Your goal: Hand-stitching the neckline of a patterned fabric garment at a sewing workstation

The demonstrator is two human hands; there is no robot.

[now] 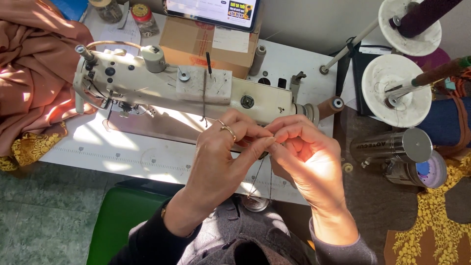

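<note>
White tabletop (147, 157) sunlit across mid-frame, cream sewing machine (191, 88) lying along it. Centre frame, left hand (221, 157) and right hand (304, 157) fingertip to fingertip, both pinched on a thin dark thread (257, 177) dangling between the wrists. Upper left, rust-coloured fabric (34, 64) heaped. Upper right, two white thread stands (397, 88); below them, steel flask (392, 146) on its side.

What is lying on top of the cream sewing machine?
On the cream sewing machine lie a pale square pad stuck with pins and a dark thread. The hands cover the part of the table in front of it.
</note>
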